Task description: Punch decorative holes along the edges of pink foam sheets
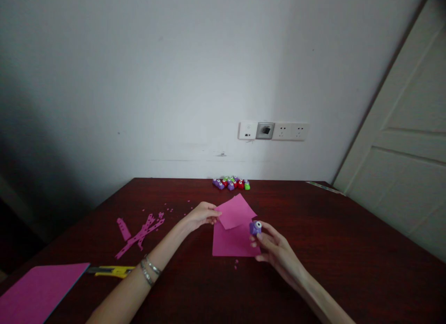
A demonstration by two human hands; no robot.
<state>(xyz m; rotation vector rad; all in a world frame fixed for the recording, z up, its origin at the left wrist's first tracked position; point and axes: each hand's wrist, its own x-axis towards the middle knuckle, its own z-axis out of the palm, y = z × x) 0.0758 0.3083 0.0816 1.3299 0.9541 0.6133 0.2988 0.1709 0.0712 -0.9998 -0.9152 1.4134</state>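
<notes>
My left hand (204, 214) pinches the left corner of a small pink paper piece (237, 211), which is tilted above the table. Beneath it lies a larger pink paper square (232, 244), partly covered by the smaller piece. In my right hand (272, 245) is a small purple craft punch (255, 228) with a white round top, gripped between thumb and fingers. The punch is close to the small piece's right corner; whether the paper sits in its slot I cannot tell. A few tiny pink cutouts (236, 263) lie just below the square.
Several purple, red and green punches (230, 182) cluster at the table's back edge by the wall. Punched pink strips (141, 234) and scattered bits lie left. A yellow utility knife (113, 271) touches a pink paper stack (38, 291) at front left. Wall sockets (290, 131) sit above.
</notes>
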